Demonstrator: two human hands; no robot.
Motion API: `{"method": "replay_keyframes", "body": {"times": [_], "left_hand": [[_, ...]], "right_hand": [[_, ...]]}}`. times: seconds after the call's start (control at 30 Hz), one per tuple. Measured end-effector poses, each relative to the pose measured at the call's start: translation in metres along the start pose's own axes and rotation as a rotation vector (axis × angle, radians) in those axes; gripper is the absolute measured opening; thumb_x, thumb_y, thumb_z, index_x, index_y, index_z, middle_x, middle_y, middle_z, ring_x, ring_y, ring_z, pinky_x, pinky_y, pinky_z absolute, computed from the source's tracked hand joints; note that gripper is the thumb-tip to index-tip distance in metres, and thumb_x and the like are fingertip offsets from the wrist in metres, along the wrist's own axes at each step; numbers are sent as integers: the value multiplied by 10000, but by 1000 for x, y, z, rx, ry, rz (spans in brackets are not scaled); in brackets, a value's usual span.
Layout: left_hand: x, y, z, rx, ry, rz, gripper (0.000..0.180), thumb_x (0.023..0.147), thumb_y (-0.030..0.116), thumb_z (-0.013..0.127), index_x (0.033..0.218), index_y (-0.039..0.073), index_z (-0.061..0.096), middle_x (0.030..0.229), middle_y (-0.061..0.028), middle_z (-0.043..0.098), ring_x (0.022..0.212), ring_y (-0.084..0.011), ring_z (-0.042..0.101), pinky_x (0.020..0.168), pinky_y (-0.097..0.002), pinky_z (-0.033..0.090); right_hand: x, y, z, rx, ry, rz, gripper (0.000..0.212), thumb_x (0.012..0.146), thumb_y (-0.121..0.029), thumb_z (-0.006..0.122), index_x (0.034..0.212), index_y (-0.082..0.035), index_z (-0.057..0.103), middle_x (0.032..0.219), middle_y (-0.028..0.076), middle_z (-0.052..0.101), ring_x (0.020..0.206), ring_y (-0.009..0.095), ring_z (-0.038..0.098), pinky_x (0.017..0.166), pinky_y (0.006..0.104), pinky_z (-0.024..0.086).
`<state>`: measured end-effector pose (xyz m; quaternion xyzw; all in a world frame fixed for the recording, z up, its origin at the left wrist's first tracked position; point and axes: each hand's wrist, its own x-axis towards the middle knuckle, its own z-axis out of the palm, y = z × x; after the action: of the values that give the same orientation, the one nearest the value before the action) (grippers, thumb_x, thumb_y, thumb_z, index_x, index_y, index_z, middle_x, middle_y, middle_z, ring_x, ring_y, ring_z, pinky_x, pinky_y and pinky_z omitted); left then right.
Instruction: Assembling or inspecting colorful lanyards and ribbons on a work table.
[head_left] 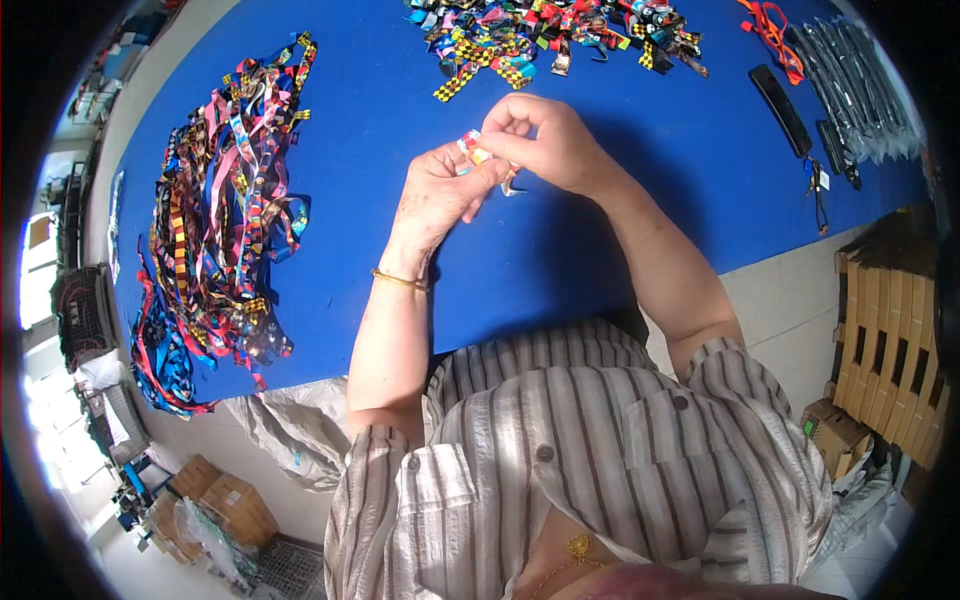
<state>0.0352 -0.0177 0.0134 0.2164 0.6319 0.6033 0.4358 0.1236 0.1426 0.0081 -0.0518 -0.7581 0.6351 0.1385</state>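
Observation:
Over the middle of the blue table, my left hand point(440, 192) and my right hand point(548, 140) meet. Between them is a short printed strap point(473, 148), white, red and yellow where it shows. My left fingers are closed around it, and the fingertips of my right hand pinch it near the thumb. A small end of something pale and dark pokes out below my fingers; its kind is too small to make out. Much of the strap is hidden by my fingers.
Long patterned straps point(215, 200) lie heaped at the left of the blue table point(350, 90). A pile of short coloured straps point(560, 30) sits at the far side. At the right are an orange-red cord point(772, 35), a black case point(780, 110) and plastic-wrapped packs point(855, 90).

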Motion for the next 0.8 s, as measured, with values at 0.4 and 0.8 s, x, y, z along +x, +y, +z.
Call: {"method": "replay_keyframes", "body": {"times": [0.4,0.8], "left_hand": [[0,-2,-2,15,-62,1,122,885,111,729,873,13,657,662,4,606,468,-33,453,408,-194,333],[2,-5,-12,-183,135,114,219,915,157,701,755,52,595,572,-11,571,418,-57,430,385,-204,334]], "right_hand": [[2,10,5,177,38,89,149,928,-126,656,900,18,633,785,50,676,674,59,609,571,216,486],[2,7,-2,261,-124,89,131,955,-98,614,1023,-1,557,860,80,670,778,120,644,669,257,517]]}}
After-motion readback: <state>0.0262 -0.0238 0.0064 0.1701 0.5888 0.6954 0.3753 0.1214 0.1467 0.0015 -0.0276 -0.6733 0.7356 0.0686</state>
